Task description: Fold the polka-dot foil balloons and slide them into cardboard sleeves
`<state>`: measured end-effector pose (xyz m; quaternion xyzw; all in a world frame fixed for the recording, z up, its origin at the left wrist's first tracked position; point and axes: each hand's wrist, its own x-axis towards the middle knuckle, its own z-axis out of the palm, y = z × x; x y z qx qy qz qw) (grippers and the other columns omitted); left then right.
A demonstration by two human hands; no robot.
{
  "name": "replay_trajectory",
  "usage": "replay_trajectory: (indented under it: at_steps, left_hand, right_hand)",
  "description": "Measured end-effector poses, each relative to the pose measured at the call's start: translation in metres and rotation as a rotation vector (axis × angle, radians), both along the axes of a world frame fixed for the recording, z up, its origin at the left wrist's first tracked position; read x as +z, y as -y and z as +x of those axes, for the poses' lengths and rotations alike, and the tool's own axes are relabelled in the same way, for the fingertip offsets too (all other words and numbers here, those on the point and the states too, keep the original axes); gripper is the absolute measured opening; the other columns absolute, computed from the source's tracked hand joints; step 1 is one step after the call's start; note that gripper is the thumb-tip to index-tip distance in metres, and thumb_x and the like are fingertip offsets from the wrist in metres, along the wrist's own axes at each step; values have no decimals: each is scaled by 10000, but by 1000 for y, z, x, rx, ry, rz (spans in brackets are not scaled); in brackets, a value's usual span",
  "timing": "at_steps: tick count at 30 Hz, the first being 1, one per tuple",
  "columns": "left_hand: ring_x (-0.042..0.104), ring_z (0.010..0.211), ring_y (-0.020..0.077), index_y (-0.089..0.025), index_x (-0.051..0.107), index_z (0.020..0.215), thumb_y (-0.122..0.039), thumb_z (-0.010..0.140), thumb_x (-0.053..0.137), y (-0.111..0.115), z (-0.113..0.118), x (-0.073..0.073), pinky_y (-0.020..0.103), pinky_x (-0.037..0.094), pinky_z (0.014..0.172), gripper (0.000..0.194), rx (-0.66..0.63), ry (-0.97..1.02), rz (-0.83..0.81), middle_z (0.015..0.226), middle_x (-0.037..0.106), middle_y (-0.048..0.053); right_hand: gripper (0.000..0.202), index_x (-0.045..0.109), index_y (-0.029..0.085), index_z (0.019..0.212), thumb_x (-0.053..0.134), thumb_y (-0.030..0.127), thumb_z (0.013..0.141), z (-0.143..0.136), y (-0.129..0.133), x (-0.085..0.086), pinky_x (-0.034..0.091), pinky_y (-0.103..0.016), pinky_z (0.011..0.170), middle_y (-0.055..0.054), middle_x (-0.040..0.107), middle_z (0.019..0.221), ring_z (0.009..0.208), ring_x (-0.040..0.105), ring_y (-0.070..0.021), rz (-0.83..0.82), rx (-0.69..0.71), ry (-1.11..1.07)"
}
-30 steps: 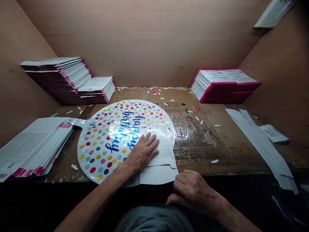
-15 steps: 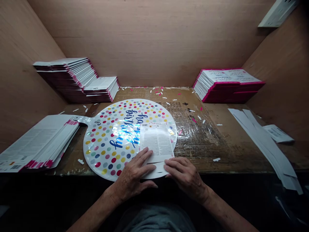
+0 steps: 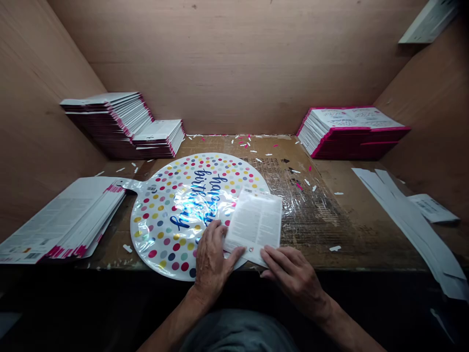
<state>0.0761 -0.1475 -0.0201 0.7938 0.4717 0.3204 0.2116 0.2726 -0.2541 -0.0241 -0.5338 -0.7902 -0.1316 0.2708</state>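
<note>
A round foil balloon (image 3: 164, 210) with coloured dots and blue lettering lies flat on the cardboard-covered table, its tail pointing left. Over its lower right part sits a white printed card (image 3: 256, 217), tilted and slightly blurred. My left hand (image 3: 214, 252) holds the card's lower left corner between thumb and fingers, above the balloon. At the card's lower right corner, the closed fingers of my right hand (image 3: 289, 271) grip the near edge.
Folded cards are stacked at the back left (image 3: 120, 122) and back right (image 3: 351, 132). More printed cards (image 3: 69, 215) fan out at the left. White paper strips (image 3: 406, 225) and a small white packet (image 3: 432, 208) lie right. Small white and pink scraps dot the cardboard (image 3: 330, 220).
The card has turned and shifted right over the balloon, and its near flap no longer lies spread out. Both my hands have moved right with it. The whole view has shifted slightly.
</note>
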Motion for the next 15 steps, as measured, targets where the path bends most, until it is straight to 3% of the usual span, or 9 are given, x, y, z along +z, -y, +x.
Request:
replay_trajectory:
  at_steps: [2,4,7,9,11,15]
  left_hand:
    - [552,1215,338,-193,571,1104,-465,765,706,6,-1,10,535,468,1008,455,24,93,-102,1266,600,152]
    - [630,1096,306,-200,566,1134,-493,776,686,11,-3,23,475,532,925,478,52,260,-313,1185,648,130]
    - [703,907,258,-183,590,1115,-538,783,669,9,-5,39,368,589,772,492,29,588,-759,1057,709,109]
    - [718,830,242,-159,620,1064,-519,760,701,0,-5,43,332,595,711,477,52,789,-934,1006,726,106]
    - [721,763,228,-140,629,1044,-478,717,752,-13,-4,42,315,593,667,486,117,928,-953,957,733,102]
    - [716,768,215,-146,631,1072,-461,714,753,-39,-6,35,303,578,675,492,202,998,-798,939,736,87]
  right_hand:
    - [292,603,142,1230,576,174,941,7,8,3,509,-361,852,-101,720,1052,930,633,-199,60,-7,-45]
    - [298,612,158,1220,582,130,925,5,5,10,518,-349,833,-98,727,1025,929,644,-194,122,-34,-114]
    - [292,616,169,1210,575,130,924,-11,-20,21,504,-367,873,-100,726,1038,959,647,-198,197,-11,-167]
    - [238,626,163,1172,549,166,947,-25,-44,27,478,-384,911,-99,718,1043,969,637,-202,175,21,-156]
    - [192,644,158,1097,542,247,961,-40,-69,30,463,-383,896,-103,701,1020,955,618,-214,115,-4,-147]
    - [178,625,179,867,564,327,945,-66,-115,39,435,-331,713,-70,639,839,774,574,-203,-73,-91,-69]
